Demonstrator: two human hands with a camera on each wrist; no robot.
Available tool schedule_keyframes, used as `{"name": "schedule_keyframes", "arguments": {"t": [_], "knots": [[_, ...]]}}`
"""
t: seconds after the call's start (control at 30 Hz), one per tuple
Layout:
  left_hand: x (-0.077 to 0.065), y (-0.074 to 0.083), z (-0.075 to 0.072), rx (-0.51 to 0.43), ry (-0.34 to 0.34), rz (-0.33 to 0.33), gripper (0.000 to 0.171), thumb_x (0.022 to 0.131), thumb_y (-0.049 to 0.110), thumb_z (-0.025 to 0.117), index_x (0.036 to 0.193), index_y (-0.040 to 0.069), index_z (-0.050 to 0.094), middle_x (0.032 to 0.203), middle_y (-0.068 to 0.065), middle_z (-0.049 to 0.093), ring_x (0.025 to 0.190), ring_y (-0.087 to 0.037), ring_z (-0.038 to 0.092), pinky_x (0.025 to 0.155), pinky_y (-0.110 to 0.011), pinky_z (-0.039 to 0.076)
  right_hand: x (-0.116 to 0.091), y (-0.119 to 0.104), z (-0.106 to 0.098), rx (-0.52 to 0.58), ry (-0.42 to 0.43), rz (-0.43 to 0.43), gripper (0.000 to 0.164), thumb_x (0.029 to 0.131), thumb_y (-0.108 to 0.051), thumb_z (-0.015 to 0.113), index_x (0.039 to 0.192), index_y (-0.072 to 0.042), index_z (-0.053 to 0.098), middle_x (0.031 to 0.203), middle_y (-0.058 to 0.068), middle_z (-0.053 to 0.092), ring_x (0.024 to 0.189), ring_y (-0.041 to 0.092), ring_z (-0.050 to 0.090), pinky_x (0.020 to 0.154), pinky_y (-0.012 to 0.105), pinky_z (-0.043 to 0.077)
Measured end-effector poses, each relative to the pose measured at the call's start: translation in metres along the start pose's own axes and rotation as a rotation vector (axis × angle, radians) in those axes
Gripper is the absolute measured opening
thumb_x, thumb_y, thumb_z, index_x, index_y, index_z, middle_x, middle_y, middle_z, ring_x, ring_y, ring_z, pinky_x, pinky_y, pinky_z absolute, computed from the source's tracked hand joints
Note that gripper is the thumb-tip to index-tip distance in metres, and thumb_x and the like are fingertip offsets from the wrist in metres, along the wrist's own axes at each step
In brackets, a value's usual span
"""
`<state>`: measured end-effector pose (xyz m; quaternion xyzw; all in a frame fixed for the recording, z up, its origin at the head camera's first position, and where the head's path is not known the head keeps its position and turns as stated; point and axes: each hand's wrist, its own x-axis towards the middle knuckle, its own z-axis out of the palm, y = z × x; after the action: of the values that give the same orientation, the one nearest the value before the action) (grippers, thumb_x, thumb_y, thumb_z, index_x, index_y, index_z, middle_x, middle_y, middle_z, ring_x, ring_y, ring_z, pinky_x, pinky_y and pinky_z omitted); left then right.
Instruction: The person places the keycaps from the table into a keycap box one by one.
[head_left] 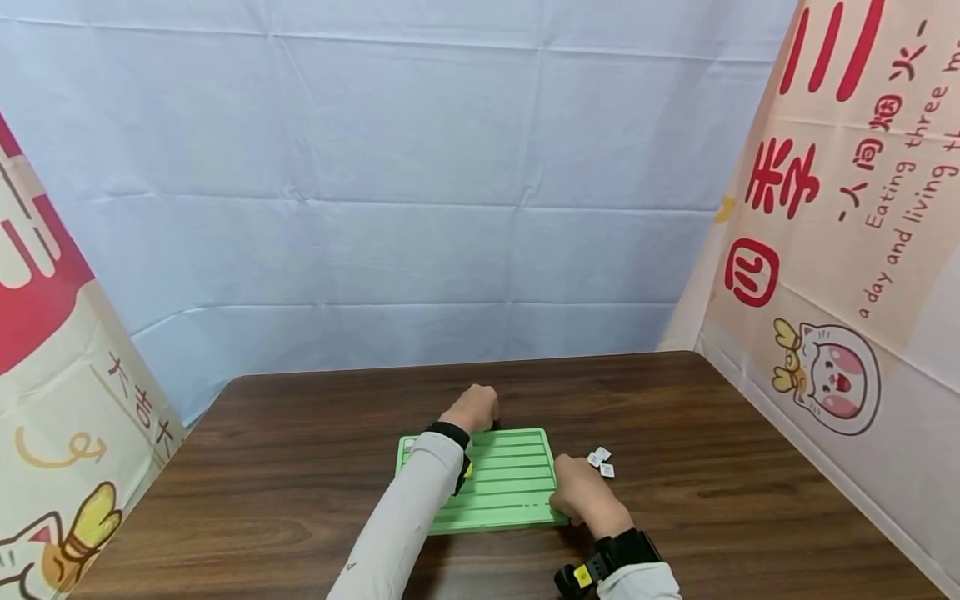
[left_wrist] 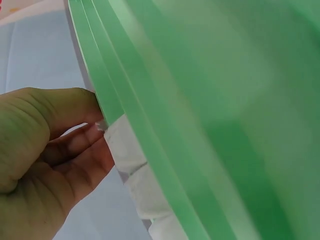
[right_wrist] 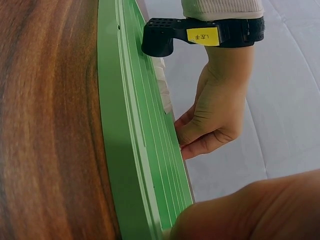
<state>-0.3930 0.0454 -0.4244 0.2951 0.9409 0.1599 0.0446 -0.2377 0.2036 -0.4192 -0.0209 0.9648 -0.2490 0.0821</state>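
Left hand (head_left: 474,408) pinched far rim of green ridged tray (head_left: 517,487) beside white tiles (left_wrist: 150,190); right hand (head_left: 585,492) gripped right edge, near loose tiles (head_left: 607,471).

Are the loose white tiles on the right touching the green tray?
Apart: the head view shows brown table between the white tiles and green tray.

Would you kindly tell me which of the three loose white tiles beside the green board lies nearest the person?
The white tile lowest in the head view; the other two tiles lie farther back, toward the backdrop.
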Motion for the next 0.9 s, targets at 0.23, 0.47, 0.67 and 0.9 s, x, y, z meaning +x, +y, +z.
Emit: {"name": "schedule_keyframes", "arguments": {"t": [0.23, 0.47, 0.67, 0.9], "knots": [[-0.008, -0.007, -0.009, -0.049, 0.017, 0.040, 0.018, 0.084, -0.005, 0.062, 0.073, 0.006, 0.069, 0.068, -0.001, 0.059, 0.059, -0.009, 0.048, 0.054, -0.023, 0.040, 0.000, -0.001, 0.002, -0.007, 0.019, -0.017, 0.021, 0.077, 0.012, 0.054, 0.066, -0.006, 0.049, 0.052, 0.001, 0.028, 0.039, 0.014, 0.038, 0.041, 0.026, 0.028], [-0.011, -0.014, -0.022, -0.068, 0.059, 0.061, 0.013, 0.085, 0.006, 0.067, 0.096, 0.002, 0.072, 0.095, -0.008, 0.067, 0.085, -0.021, 0.063, 0.069, -0.031, 0.051, -0.001, -0.002, 0.001, -0.024, 0.034, -0.003, 0.017, 0.077, 0.012, 0.055, 0.070, -0.003, 0.051, 0.052, 0.004, 0.036, 0.039, 0.014, 0.040, 0.040, 0.025, 0.029], [-0.011, -0.015, -0.032, -0.071, 0.112, 0.074, 0.011, 0.086, 0.005, 0.064, 0.092, 0.003, 0.073, 0.093, -0.006, 0.068, 0.073, -0.015, 0.062, 0.067, -0.030, 0.051, -0.001, -0.001, 0.000, -0.022, 0.025, -0.003, 0.016, 0.077, 0.012, 0.055, 0.071, -0.003, 0.051, 0.053, 0.005, 0.037, 0.040, 0.015, 0.041, 0.040, 0.025, 0.031], [-0.013, -0.015, -0.035, -0.073, 0.119, 0.085, 0.011, 0.086, 0.003, 0.062, 0.088, 0.005, 0.074, 0.086, -0.004, 0.068, 0.062, -0.009, 0.058, 0.067, -0.030, 0.050, -0.001, -0.002, -0.001, -0.025, 0.018, -0.002, 0.016, 0.077, 0.012, 0.055, 0.071, -0.003, 0.051, 0.053, 0.006, 0.039, 0.041, 0.016, 0.043, 0.040, 0.026, 0.033]]}}
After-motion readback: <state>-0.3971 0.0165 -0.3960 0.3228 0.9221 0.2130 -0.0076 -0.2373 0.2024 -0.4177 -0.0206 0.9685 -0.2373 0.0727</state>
